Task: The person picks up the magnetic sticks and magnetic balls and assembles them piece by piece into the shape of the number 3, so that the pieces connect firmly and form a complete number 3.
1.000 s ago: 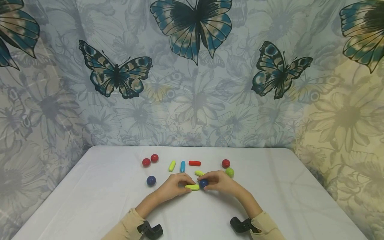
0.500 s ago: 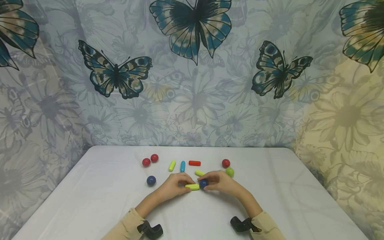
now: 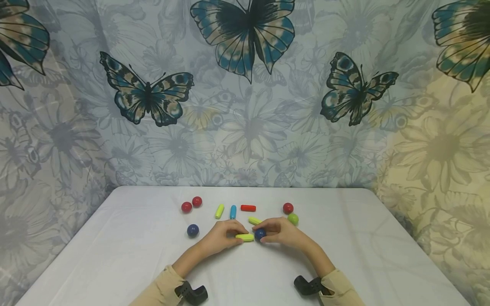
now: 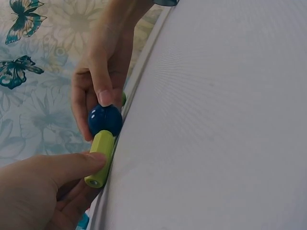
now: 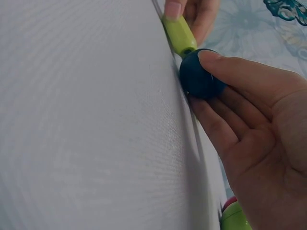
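Observation:
My left hand point(image 3: 223, 236) pinches a yellow-green rod point(image 3: 245, 237) between thumb and fingers. In the left wrist view the rod point(image 4: 101, 152) shows flat sides and a small hole in its near end. My right hand point(image 3: 282, 232) pinches a dark blue ball point(image 3: 260, 234) by its sides. The rod's far end points at the ball, and in the right wrist view that end, with a dark hole in it, sits right by the ball point(image 5: 200, 75). Just behind the right fingertips lies another yellow-green rod point(image 3: 254, 221), partly covered by the hand.
Behind the hands lie a yellow-green rod point(image 3: 219, 211), a blue rod point(image 3: 233, 212) and a red rod point(image 3: 248, 208). Left stand two red balls point(image 3: 186, 207) and a blue ball point(image 3: 193, 230); right, a red ball point(image 3: 288, 208) and a green ball point(image 3: 293, 219). All rest on a white-covered table point(image 3: 134, 246).
The held yellow-green rod has shifted very slightly left and back, opening a thin gap to the blue ball in the head view. Both hands keep their grip; the other pieces stay put.

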The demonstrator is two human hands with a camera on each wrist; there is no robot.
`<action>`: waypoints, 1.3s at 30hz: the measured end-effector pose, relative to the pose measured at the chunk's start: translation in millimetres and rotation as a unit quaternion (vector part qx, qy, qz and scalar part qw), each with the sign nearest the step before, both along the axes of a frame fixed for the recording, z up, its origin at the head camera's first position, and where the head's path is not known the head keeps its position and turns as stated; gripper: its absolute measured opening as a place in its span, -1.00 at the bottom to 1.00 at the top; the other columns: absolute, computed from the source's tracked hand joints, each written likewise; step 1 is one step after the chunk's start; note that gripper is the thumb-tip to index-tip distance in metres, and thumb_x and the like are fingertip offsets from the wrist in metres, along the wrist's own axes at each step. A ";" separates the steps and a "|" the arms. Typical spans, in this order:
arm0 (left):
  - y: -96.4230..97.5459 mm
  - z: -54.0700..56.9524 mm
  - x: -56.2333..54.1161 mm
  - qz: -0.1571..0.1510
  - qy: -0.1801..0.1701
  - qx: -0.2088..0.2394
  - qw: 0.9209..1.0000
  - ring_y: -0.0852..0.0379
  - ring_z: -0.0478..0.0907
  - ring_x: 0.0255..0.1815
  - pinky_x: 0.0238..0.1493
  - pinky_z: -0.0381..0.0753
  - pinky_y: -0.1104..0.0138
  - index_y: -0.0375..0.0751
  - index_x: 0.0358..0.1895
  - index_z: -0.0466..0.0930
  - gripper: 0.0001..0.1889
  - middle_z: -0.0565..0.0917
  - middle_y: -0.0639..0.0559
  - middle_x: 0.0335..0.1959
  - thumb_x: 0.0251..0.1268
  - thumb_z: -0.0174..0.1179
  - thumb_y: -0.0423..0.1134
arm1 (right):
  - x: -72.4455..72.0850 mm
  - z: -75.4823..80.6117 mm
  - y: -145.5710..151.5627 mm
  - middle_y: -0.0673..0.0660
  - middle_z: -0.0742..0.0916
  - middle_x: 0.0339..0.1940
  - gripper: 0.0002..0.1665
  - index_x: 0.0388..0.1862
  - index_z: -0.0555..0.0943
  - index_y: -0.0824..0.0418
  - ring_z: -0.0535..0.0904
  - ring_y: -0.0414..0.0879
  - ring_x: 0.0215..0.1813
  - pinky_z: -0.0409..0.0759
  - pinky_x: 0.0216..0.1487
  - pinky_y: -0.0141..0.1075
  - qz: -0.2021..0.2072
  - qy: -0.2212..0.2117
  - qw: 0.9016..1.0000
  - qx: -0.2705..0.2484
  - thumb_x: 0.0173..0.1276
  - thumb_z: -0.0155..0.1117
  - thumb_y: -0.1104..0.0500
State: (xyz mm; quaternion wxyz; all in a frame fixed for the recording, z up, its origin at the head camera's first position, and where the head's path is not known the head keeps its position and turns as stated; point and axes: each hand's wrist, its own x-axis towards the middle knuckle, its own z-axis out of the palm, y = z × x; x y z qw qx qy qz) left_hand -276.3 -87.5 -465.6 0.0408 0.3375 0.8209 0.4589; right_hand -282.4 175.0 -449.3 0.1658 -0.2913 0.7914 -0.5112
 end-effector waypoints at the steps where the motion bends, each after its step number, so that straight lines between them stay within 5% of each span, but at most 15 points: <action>1: 0.0 -0.3 -0.2 0.000 0.001 0.000 1.000 0.26 0.62 0.02 0.16 0.58 0.42 -0.07 -0.02 0.71 -0.71 0.72 0.13 -0.07 0.17 0.35 -0.35 | 0.2 -0.1 0.0 0.26 0.67 0.20 -0.55 0.12 0.61 0.29 0.53 0.18 0.32 0.59 0.22 -0.30 0.000 -0.002 1.000 -0.002 0.23 0.40 0.28; 29: 0.8 -2.4 -1.4 -0.006 0.013 0.013 1.000 0.20 0.63 0.06 0.17 0.58 0.43 -0.09 0.00 0.69 -0.69 0.71 0.10 -0.04 0.17 0.35 -0.36 | 1.1 -1.6 -0.4 0.21 0.70 0.16 -0.63 0.09 0.63 0.23 0.59 0.09 0.27 0.63 0.14 -0.38 -0.009 0.006 1.000 -0.006 0.32 0.34 0.17; 39: -7.6 2.6 -8.4 -0.018 0.022 0.038 0.999 -0.03 0.67 0.06 0.13 0.65 0.29 -0.20 0.07 0.65 -0.65 0.73 -0.08 0.02 0.18 0.36 -0.30 | 0.1 -6.0 4.3 0.18 0.68 0.20 -0.58 0.13 0.62 0.21 0.59 -0.03 0.28 0.60 0.18 -0.39 -0.006 -0.018 0.999 -0.033 0.30 0.36 0.15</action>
